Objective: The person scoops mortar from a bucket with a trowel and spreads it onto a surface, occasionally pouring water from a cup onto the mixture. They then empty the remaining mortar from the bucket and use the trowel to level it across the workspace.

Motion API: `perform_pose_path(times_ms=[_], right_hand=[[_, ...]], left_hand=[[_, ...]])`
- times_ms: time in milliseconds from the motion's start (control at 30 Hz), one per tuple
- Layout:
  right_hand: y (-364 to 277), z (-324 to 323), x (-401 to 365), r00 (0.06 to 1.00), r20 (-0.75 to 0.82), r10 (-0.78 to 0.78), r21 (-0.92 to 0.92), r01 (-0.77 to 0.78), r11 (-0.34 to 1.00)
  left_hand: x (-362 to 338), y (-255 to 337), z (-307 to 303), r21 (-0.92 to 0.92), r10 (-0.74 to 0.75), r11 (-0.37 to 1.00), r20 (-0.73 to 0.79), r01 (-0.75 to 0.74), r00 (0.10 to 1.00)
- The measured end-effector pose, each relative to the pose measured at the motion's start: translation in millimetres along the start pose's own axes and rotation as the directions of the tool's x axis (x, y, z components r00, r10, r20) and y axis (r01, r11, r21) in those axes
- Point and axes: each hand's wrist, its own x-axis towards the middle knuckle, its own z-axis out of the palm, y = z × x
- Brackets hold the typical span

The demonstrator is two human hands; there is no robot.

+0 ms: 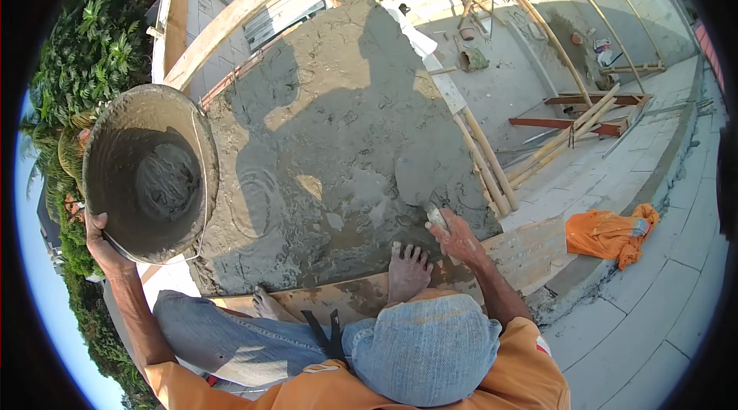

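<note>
My left hand (101, 239) grips the lower rim of a cement-caked bucket (115, 141), tipped so its mouth faces me, with a lump of wet mortar (166, 181) inside. My right hand (460, 239) is closed on the handle of a trowel (421, 179), whose blade lies flat on the wet cement surface (338, 102). I squat in jeans, bare feet (406, 272) on a wooden plank (530, 248) at the near edge of the cement.
Wooden formwork boards (238, 14) border the slab's far side. Bamboo poles (486, 164) lean at the right edge, over a drop to a lower floor with debris. An orange cloth (611, 233) lies on the tiled ledge at right. Trees are far below at left.
</note>
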Motion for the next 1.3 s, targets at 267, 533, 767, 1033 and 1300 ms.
perform_pose_path(times_ms=[267, 533, 767, 1033, 1300], right_hand=[[-50.1, -42.1, 92.0, 0.976, -0.179, 0.124, 0.201, -0.087, 0.976], [-44.7, 33.3, 94.6, 0.995, 0.062, -0.082, -0.127, 0.089, 0.988], [-76.0, 8.5, 135.8, 0.989, -0.151, -0.011, 0.019, 0.014, 1.0], [-101.8, -2.3, 144.8, 0.973, -0.215, -0.078, -0.316, 0.006, 0.949], [-83.1, 6.2, 132.3, 0.982, -0.164, -0.091, -0.379, 0.022, 0.925]], left_hand=[[0.7, 6.3, -14.1, 0.03, 0.051, 0.998, -0.014, -0.051, 0.999], [-7.1, 26.9, -39.8, -0.046, 0.083, 0.995, -0.052, -0.086, 0.995], [-10.2, 34.8, -63.0, -0.082, 0.093, 0.991, -0.1, -0.102, 0.991], [-11.2, 38.8, -70.3, -0.156, 0.118, 0.978, -0.114, -0.135, 0.986], [-9.1, 50.2, -92.0, -0.128, 0.185, 0.966, -0.259, -0.224, 0.948]])
